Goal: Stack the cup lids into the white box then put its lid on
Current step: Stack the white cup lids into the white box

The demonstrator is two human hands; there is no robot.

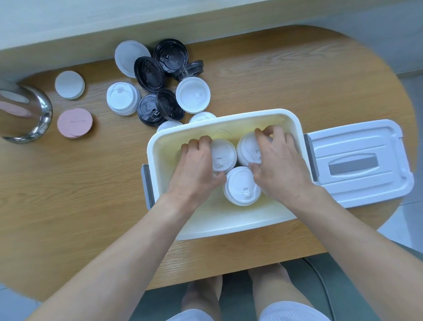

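Observation:
The open white box [232, 226] stands on the wooden table in front of me. Inside it are three stacks of white cup lids: a left stack [223, 155], a right stack [247, 147] and a near stack [240, 185]. My left hand [196, 168] wraps around the left stack. The fingers of my right hand [278, 162] close around the right stack. The box's lid [358, 163] lies flat on the table, right of the box. Loose black lids [149, 74] and white lids [193, 94] lie in a heap behind the box.
A glass-and-steel container [17, 113] stands at the far left. Beside it lie a white round stack [69, 84] and pink round coasters [74, 122]. A pale ledge [199, 12] runs along the table's back edge. My knees show below the near edge.

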